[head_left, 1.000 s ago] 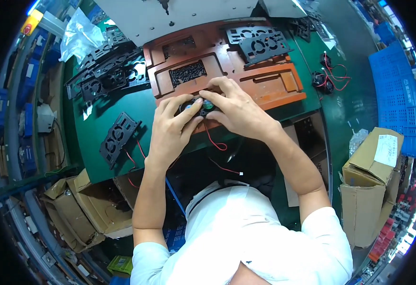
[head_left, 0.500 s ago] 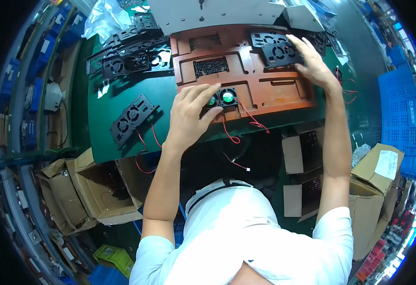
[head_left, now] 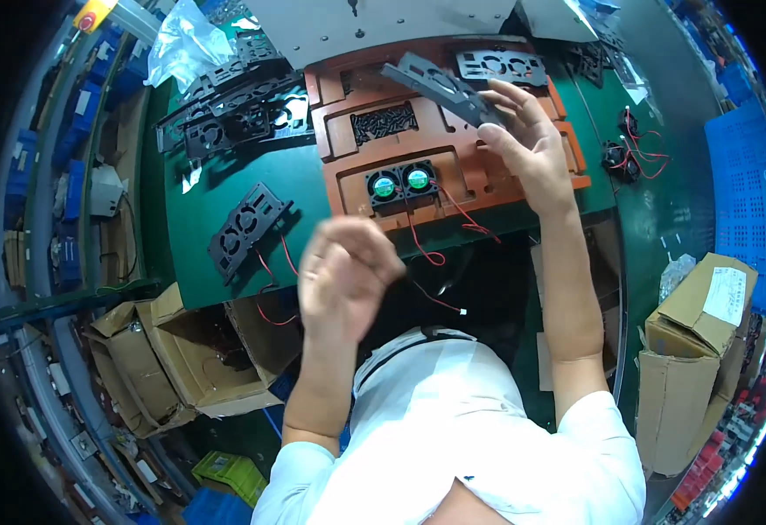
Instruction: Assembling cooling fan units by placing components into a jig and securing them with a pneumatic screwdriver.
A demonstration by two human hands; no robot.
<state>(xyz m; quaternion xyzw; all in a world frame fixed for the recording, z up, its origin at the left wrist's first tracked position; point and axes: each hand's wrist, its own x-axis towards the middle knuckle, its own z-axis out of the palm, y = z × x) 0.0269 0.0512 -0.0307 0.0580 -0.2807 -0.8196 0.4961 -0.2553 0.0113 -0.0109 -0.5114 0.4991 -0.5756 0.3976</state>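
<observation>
Right now the bracket, a flat black fan plate with round cut-outs, is held in the air over the back of the jig, pinched at its near-right end by the right hand. Its long axis runs from upper left down to lower right, free end pointing up-left and tilted. Likely risk: held by one end only, it could swing or slip and knock the two fans seated in the jig recess, or snag their red wires trailing off the front edge. The left hand is blurred, fingers loosely curled, holding nothing, well apart from the bracket above the table edge. More brackets lie to the left.
</observation>
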